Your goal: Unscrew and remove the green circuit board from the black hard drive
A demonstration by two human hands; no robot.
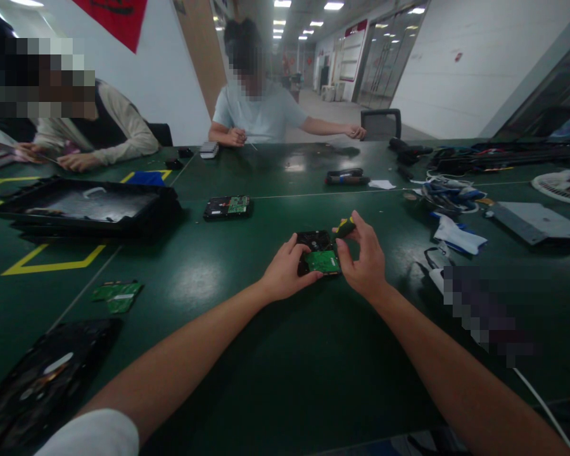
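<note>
A black hard drive with a green circuit board (323, 261) lies on the dark green table (218, 354) in front of me. My left hand (287, 269) grips its left side, with the thumb along the near edge and fingers over the top. In my right hand (365, 259), a yellow and black screwdriver handle (345, 227) is pinched between thumb and fingers, just beyond the drive's right edge. The tool's tip cannot be made out.
Another drive (228, 207) lies beyond at left, black trays (90, 202) farther left. Loose green boards (118, 296) and a large black drive (47, 380) are near left. Cables (449, 193) and a metal box (536, 221) sit right. People sit across and at left.
</note>
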